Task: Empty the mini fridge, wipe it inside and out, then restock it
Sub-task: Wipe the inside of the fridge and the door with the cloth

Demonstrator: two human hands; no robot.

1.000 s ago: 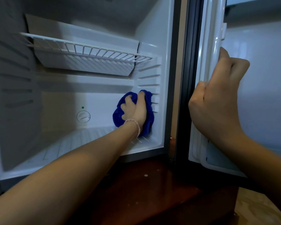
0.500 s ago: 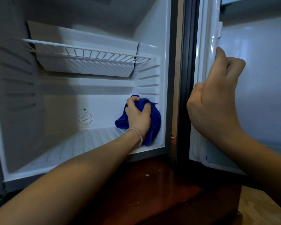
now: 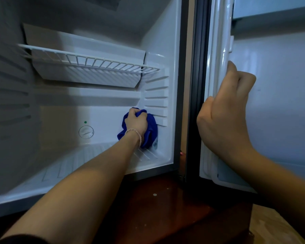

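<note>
An open mini fridge fills the view, its white interior bare of food or drink, so the emptying looks done and the inside wipe is the step in hand. Its door stands swung open on the right, and the right hand steadies it, fingers curled round the door's inner edge; holding it this way should stop the door drifting shut on the working arm. A white wire shelf spans the upper part of the cavity and carries nothing. Low in the back right corner, the left hand grips a bunched blue cloth, fingers closed round it, pressing it where the back wall meets the ribbed right wall. To wipe well here, the cloth likely needs working into the grooves between the ribs and along the floor seam, where grime tends to collect. A round dial sits on the back wall left of the cloth. The fridge rests on a dark wooden surface.
</note>
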